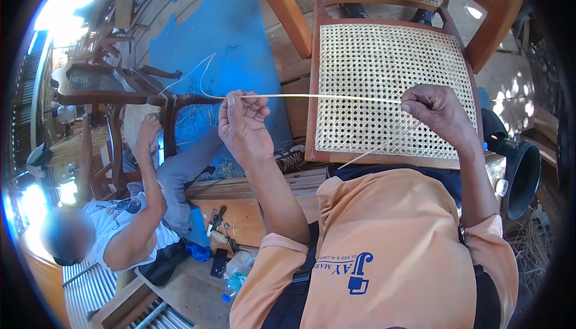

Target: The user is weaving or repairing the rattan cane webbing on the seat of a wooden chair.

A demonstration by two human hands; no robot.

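Your 2 hands and a pale cane strand (pixel 288 95), which runs nearly straight between them, above the woven cane seat (pixel 390 119) of a reddish-brown wooden chair. Your left hand (pixel 246 125) pinches the strand between thumb and fingers, just outside the seat's left edge, its other fingers loosely curled. Your right hand (pixel 437 113) closes narrowly on the strand's right end, over the right part of the seat. Beyond your left hand the strand bends into a loop above a blue sheet (pixel 210 23). A 2nd, short pale strip (pixel 354 161) projects at the seat's near edge. At left, a co-worker (pixel 129 221) has 1 hand beside a dark wooden frame (pixel 102 98); whether it grips anything, you cannot tell. Nearer you lie a phone (pixel 219 263) and a clear bottle (pixel 234 286); at right, a dark round-mouthed container (pixel 523 179).
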